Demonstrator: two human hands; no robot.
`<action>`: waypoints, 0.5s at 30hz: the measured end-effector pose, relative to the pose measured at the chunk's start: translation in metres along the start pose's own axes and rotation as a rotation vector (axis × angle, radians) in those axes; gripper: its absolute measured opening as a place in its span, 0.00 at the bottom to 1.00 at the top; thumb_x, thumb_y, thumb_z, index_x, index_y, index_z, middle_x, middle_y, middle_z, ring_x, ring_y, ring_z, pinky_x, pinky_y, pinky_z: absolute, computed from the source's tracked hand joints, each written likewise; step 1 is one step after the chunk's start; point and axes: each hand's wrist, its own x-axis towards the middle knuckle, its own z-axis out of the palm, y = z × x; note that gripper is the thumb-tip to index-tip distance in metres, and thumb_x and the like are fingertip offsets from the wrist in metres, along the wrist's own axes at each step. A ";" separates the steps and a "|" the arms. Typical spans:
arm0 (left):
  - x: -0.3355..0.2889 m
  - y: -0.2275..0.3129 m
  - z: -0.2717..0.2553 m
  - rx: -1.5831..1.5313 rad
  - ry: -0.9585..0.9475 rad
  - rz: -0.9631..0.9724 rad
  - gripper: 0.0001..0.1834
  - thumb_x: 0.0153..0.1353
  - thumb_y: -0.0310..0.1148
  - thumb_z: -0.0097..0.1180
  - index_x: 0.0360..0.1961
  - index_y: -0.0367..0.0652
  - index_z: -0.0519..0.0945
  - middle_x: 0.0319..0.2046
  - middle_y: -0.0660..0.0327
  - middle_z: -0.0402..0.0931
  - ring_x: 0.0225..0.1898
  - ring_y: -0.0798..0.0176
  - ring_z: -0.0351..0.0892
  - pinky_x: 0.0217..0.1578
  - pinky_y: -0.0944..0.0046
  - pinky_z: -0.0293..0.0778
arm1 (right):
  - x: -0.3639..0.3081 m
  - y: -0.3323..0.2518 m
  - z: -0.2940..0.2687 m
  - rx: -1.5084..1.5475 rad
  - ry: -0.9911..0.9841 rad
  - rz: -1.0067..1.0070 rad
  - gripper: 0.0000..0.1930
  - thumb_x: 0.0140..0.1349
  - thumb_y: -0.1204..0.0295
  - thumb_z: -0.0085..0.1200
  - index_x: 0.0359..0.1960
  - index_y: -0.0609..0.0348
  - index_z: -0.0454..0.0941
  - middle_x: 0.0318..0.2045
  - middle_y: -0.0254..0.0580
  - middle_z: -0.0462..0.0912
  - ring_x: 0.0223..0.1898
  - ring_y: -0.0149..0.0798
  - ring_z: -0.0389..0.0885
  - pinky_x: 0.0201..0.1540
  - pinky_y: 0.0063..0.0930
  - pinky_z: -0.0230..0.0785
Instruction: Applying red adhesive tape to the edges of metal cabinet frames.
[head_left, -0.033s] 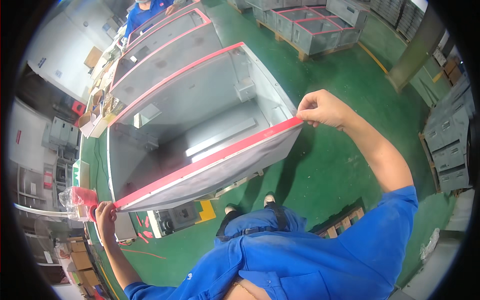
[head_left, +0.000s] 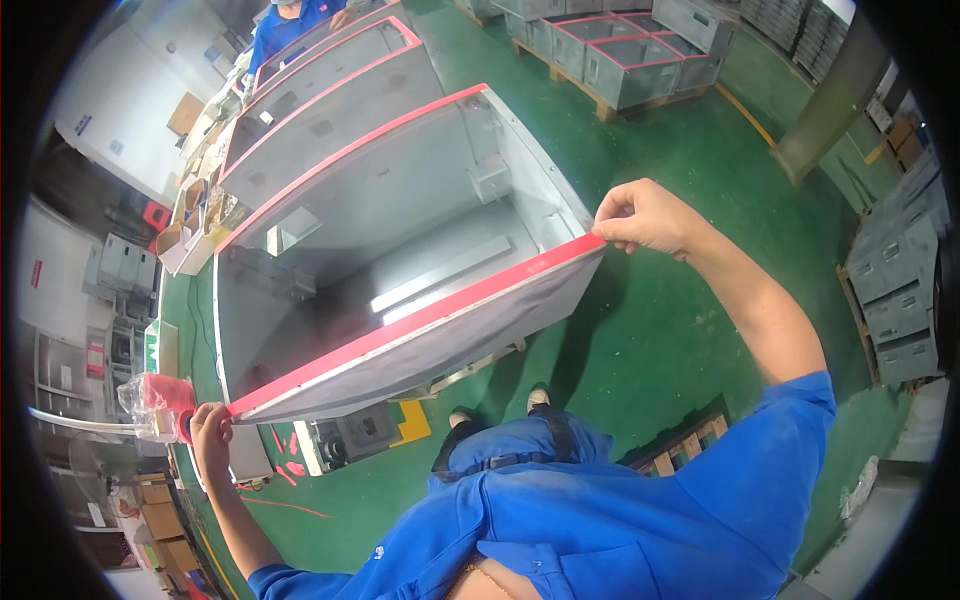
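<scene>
A large grey metal box (head_left: 400, 190) lies in front of me with its open side up. Along its near rim runs a strip of red tape (head_left: 420, 315), stretched between my hands. At the right corner my right hand (head_left: 650, 218) pinches one end of the strip between thumb and fingers. My left hand (head_left: 211, 440) is closed at the left corner, where the strip meets it. Beside that hand shows the edge of a red tape roll (head_left: 185, 427), partly hidden by the fingers. More red tape covers the box's far rim.
Similar boxes (head_left: 330, 100) with red-taped rims stand beyond, near a co-worker in blue (head_left: 285, 35). More taped boxes rest on a pallet (head_left: 605, 110) at the far right. Red scraps (head_left: 290, 468) lie on the green floor. A wooden pallet (head_left: 690, 445) is at my right.
</scene>
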 end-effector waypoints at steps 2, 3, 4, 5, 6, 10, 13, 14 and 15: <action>0.001 -0.002 -0.002 -0.015 -0.001 -0.007 0.04 0.54 0.27 0.51 0.25 0.40 0.72 0.20 0.69 0.68 0.15 0.80 0.62 0.13 0.80 0.53 | 0.000 -0.001 0.000 0.000 0.000 -0.010 0.07 0.49 0.72 0.56 0.24 0.64 0.76 0.21 0.36 0.76 0.22 0.26 0.72 0.24 0.18 0.65; 0.002 -0.003 -0.003 -0.023 -0.001 -0.011 0.03 0.54 0.27 0.51 0.25 0.40 0.72 0.20 0.69 0.68 0.15 0.80 0.62 0.13 0.80 0.53 | 0.000 -0.001 0.000 0.001 0.003 -0.008 0.07 0.48 0.72 0.56 0.24 0.64 0.76 0.21 0.36 0.76 0.22 0.26 0.72 0.24 0.18 0.65; 0.003 -0.004 -0.004 -0.033 -0.001 -0.011 0.03 0.54 0.27 0.51 0.25 0.40 0.72 0.20 0.69 0.68 0.15 0.80 0.62 0.13 0.80 0.53 | 0.000 -0.002 0.000 0.003 0.006 -0.006 0.07 0.48 0.72 0.56 0.24 0.64 0.76 0.21 0.37 0.76 0.22 0.26 0.72 0.24 0.18 0.65; 0.003 -0.005 -0.005 -0.043 -0.001 -0.011 0.03 0.54 0.27 0.51 0.25 0.40 0.72 0.20 0.69 0.69 0.15 0.80 0.62 0.13 0.81 0.53 | 0.000 -0.001 0.000 0.004 0.008 -0.005 0.07 0.48 0.72 0.56 0.24 0.64 0.76 0.21 0.37 0.76 0.22 0.26 0.72 0.23 0.18 0.65; 0.003 -0.005 -0.005 -0.053 0.000 -0.011 0.03 0.54 0.27 0.52 0.25 0.40 0.72 0.20 0.69 0.69 0.15 0.80 0.62 0.13 0.81 0.53 | 0.000 -0.001 0.000 0.005 0.008 -0.004 0.07 0.48 0.72 0.56 0.24 0.64 0.76 0.21 0.37 0.76 0.22 0.26 0.72 0.23 0.18 0.65; 0.002 -0.006 -0.004 -0.069 0.023 -0.010 0.03 0.54 0.27 0.52 0.25 0.41 0.72 0.20 0.69 0.69 0.15 0.81 0.62 0.13 0.81 0.53 | 0.001 -0.002 0.000 0.002 0.008 0.002 0.07 0.48 0.72 0.57 0.25 0.64 0.76 0.21 0.37 0.76 0.22 0.26 0.72 0.24 0.18 0.65; 0.001 -0.004 -0.003 -0.052 0.018 0.000 0.03 0.54 0.27 0.51 0.25 0.41 0.72 0.20 0.69 0.69 0.16 0.81 0.62 0.13 0.81 0.52 | 0.001 -0.002 0.000 0.001 0.005 -0.001 0.08 0.48 0.72 0.57 0.25 0.64 0.76 0.21 0.38 0.77 0.22 0.27 0.72 0.24 0.18 0.65; 0.001 -0.003 -0.002 -0.047 0.013 -0.001 0.02 0.54 0.27 0.50 0.25 0.41 0.72 0.21 0.69 0.68 0.16 0.81 0.62 0.13 0.81 0.52 | 0.001 -0.001 0.000 0.000 0.003 -0.002 0.08 0.48 0.72 0.57 0.25 0.65 0.76 0.22 0.38 0.77 0.22 0.27 0.72 0.24 0.18 0.65; 0.001 -0.002 -0.001 -0.043 0.008 -0.002 0.03 0.54 0.26 0.50 0.25 0.41 0.72 0.21 0.69 0.68 0.16 0.81 0.61 0.13 0.82 0.52 | 0.001 -0.001 0.000 0.010 0.012 -0.005 0.07 0.47 0.72 0.57 0.24 0.65 0.76 0.21 0.38 0.76 0.22 0.27 0.72 0.24 0.19 0.65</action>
